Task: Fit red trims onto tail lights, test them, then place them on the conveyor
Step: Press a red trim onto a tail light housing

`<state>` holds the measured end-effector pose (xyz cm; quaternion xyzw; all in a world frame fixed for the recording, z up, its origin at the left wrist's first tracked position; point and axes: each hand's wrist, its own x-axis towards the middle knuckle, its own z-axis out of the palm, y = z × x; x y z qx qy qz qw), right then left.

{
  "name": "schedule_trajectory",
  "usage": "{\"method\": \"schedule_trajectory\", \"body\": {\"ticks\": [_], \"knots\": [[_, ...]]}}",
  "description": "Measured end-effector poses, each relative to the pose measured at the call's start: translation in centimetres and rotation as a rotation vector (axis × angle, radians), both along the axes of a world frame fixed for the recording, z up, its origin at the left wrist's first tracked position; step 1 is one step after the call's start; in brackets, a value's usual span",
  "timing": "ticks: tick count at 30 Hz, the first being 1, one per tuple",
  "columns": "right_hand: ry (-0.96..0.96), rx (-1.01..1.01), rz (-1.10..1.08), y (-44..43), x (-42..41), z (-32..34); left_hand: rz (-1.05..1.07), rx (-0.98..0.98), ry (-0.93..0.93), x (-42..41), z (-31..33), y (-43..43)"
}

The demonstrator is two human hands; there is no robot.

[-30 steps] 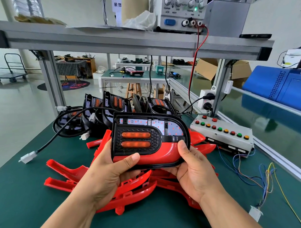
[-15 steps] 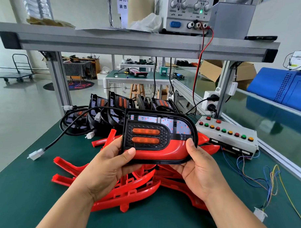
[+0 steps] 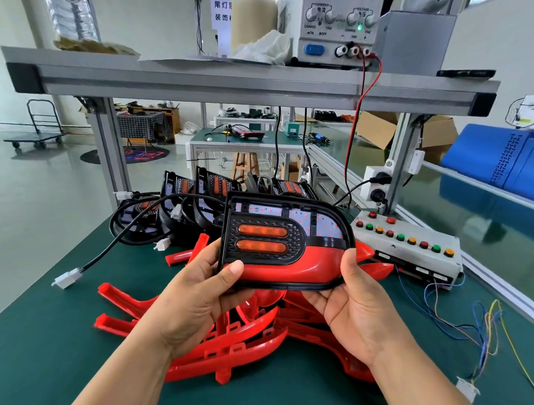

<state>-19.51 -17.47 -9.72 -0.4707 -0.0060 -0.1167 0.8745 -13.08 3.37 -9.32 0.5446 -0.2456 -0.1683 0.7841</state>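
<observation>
The tail light (image 3: 286,236) is held up in both hands above the green bench top (image 3: 46,346), face toward the camera, with its two amber bars on the left and the red trim (image 3: 295,269) seated along its near lower edge. The left hand (image 3: 196,298) grips the light's near-left corner: its thumb (image 3: 231,269) lies on the front, touching the left end of the red trim, and the other fingers are curled out of sight behind the housing. The right hand (image 3: 357,311) cups the near-right corner from below, with its thumb (image 3: 349,258) pressed against the rounded right end, where trim meets black rim. A black cable (image 3: 130,234) runs from behind the light to a white plug (image 3: 65,278) lying on the bench at left. Loose red trims (image 3: 234,339) are heaped under the hands. More tail lights (image 3: 210,187) stand at the far side, and a push-button test box (image 3: 412,251) sits to the right.
</observation>
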Motion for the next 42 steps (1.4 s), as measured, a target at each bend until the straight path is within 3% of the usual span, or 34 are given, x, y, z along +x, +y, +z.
{"method": "schedule_trajectory", "body": {"ticks": [6, 10, 13, 15, 16, 20, 25, 27, 32, 35, 38, 42], "knots": [[-0.02, 0.003, -0.014, 0.3, -0.1, 0.0, 0.025, 0.018, -0.033, 0.4, 0.0, -0.4], [-0.03, 0.115, -0.006, 0.3, -0.2, 0.3, -0.034, -0.013, -0.021, 1.1, 0.7, 0.8], [-0.035, 0.285, -0.062, -0.4, -0.2, 0.7, 0.333, -0.023, 0.014, 2.7, 1.2, 3.4], [-0.036, 0.363, -0.109, -0.8, -0.2, 0.9, 0.675, 0.242, -0.09, 3.8, 0.7, 4.6], [-0.03, 0.374, -0.122, -0.9, -0.2, 0.9, 0.742, 0.418, -0.178, 4.2, 0.2, 4.7], [-0.008, 0.303, -0.108, -0.7, 0.0, 0.4, 0.758, 1.005, -0.406, 4.5, -1.4, 3.9], [0.002, 0.226, -0.07, -0.1, -0.1, 0.1, 0.645, 1.443, -0.266, 4.7, -1.4, 4.0], [0.004, 0.195, -0.059, 0.2, 0.0, 0.1, 0.616, 1.5, -0.23, 4.7, -1.2, 3.4], [0.006, 0.172, -0.048, 0.1, -0.1, 0.0, 0.661, 1.304, -0.233, 5.3, -1.2, 3.6], [0.01, 0.153, -0.054, 0.0, 0.0, -0.2, 0.865, 1.096, -0.295, 5.2, -0.4, 3.8], [0.014, 0.115, -0.052, -0.1, 0.0, -0.4, 0.875, 0.56, -0.263, 4.6, 0.6, 3.7], [0.015, 0.082, -0.035, -0.3, 0.0, -0.6, 0.574, -0.13, 0.068, 2.7, 2.2, 3.8]]}}
